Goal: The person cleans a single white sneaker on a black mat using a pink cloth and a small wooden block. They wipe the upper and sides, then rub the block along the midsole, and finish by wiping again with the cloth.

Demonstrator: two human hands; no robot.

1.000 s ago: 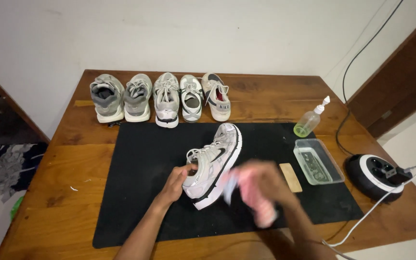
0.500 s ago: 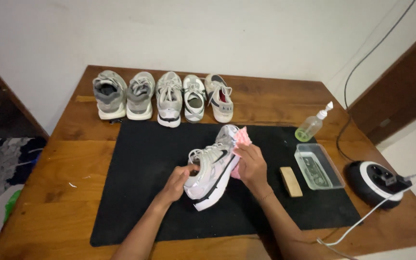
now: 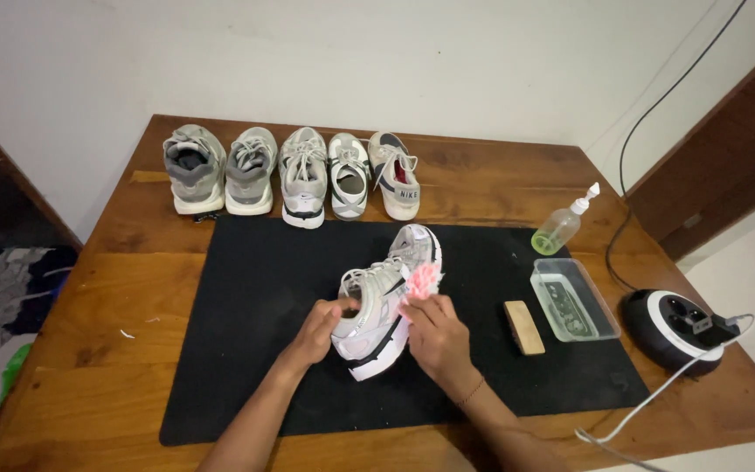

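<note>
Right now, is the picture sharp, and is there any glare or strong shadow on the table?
Head view: sharp on the shoe and both hands, left and right; light is soft and even, shadows faint; mild sheen on the wooden table; edges bend slightly from the wide lens.

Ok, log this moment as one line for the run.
left hand: holds sneaker | right hand: pink cloth against sneaker side | surface: black mat | nearby: wooden brush

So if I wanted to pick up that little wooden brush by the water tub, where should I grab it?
Probably by its two long sides, coming straight down from above. The wooden brush lies flat on the black mat, its back up, narrow enough to pinch. The clear tub sits close on its right, so keep your fingers off that rim.
</note>
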